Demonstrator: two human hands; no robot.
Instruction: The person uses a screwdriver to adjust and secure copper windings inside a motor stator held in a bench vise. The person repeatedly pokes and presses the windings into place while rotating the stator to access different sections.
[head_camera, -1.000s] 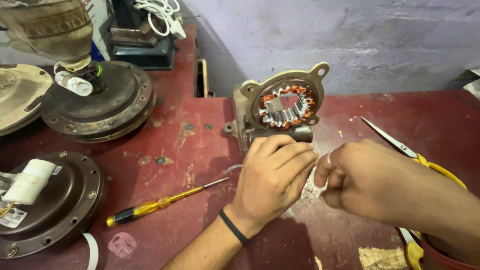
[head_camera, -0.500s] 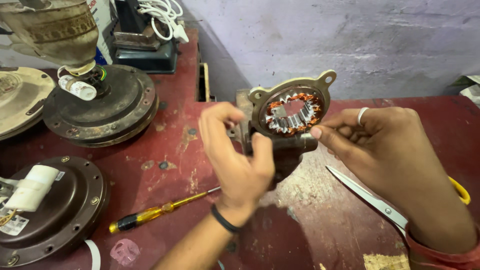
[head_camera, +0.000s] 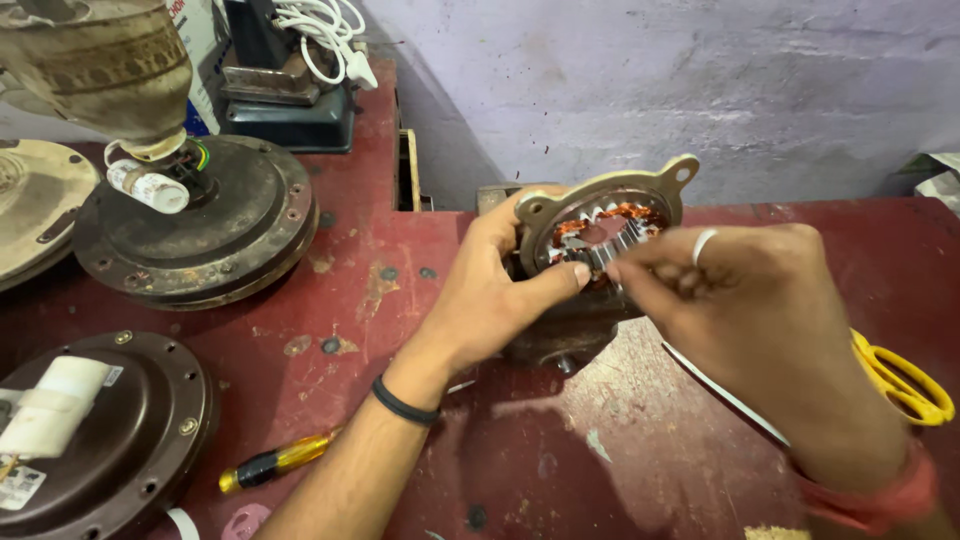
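Big red workbench (head_camera: 330, 290), two dark fan motor housings (head_camera: 200, 225) off to the left. At centre stands the motor stator (head_camera: 600, 235), tilted up on the bench. Left hand (head_camera: 490, 290) curls around its rim, gripping it. Right hand (head_camera: 740, 300) pinches at the copper windings; fingertips hidden. Yellow scissors (head_camera: 900, 380) lie beside.
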